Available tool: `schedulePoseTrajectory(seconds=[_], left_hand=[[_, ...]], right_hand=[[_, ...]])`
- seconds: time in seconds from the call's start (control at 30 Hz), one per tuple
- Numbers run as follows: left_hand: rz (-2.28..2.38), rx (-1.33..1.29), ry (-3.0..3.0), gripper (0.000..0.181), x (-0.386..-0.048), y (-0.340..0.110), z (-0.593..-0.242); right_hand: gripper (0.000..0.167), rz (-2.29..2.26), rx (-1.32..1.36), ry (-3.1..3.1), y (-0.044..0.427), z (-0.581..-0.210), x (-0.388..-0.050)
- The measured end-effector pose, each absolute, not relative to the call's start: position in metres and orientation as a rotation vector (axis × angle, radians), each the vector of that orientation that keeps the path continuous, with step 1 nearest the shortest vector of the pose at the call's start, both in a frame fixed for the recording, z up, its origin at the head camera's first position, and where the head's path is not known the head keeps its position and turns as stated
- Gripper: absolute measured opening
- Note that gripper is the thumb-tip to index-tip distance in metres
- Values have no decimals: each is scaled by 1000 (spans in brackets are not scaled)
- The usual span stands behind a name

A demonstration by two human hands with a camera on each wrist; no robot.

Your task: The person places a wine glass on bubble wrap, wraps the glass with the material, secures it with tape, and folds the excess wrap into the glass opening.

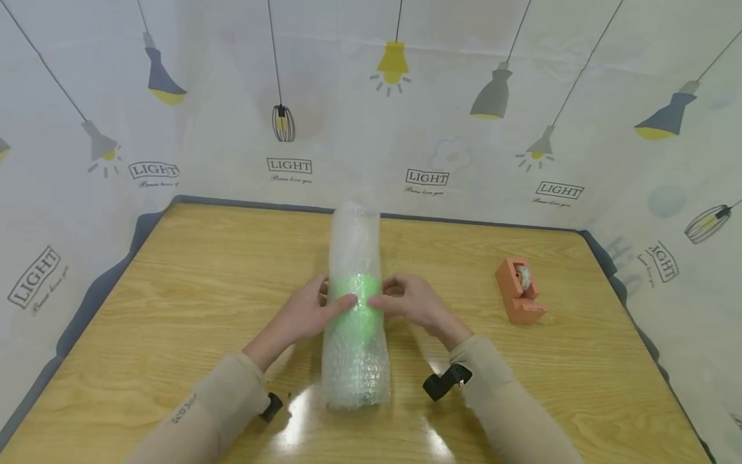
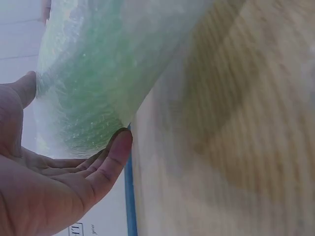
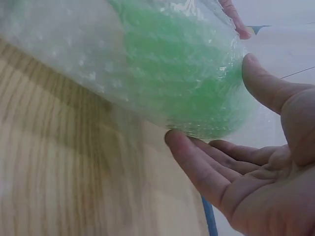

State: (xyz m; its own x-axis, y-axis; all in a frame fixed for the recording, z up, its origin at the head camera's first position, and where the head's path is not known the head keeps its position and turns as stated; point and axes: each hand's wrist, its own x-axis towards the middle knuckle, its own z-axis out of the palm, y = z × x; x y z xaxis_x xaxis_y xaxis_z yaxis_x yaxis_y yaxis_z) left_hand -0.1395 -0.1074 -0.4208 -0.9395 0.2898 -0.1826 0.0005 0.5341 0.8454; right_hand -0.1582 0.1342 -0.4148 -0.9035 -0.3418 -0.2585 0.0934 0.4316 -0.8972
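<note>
A long roll of clear bubble wrap (image 1: 355, 245) lies lengthwise in front of me on the wooden table, wound round a green object (image 1: 362, 322) whose kind I cannot tell. My left hand (image 1: 307, 309) holds the bundle from its left side, thumb on top and fingers along the lower side. From the right side my right hand (image 1: 414, 301) grips it the same way, its thumb tip close to the left one. Both wrist views show the green object (image 2: 98, 83) blurred through the plastic, with fingertips (image 3: 177, 140) touching the underside of the wrap.
An orange tape dispenser (image 1: 518, 293) with a roll of tape (image 1: 523, 278) stands on the table (image 1: 580, 386) to the right. A white curtain (image 1: 348, 96) printed with lamps surrounds the table's back and sides.
</note>
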Motion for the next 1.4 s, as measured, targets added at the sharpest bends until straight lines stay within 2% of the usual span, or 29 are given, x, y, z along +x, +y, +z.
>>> schedulePoseTrajectory(seconds=[0.2, 0.7, 1.2, 1.4], left_hand=[[1418, 318, 2510, 81, -141, -104, -405], [1521, 553, 2617, 91, -142, -95, -382], [1601, 621, 2620, 97, -142, -89, -373], [1617, 624, 2608, 86, -144, -89, -372]], right_hand=[[52, -1604, -262, 2319, 136, -404, -157], [63, -1787, -411, 2421, 143, -384, -153], [65, -1908, -515, 2484, 143, -380, -148], [67, -1937, -527, 2493, 144, -381, -147]])
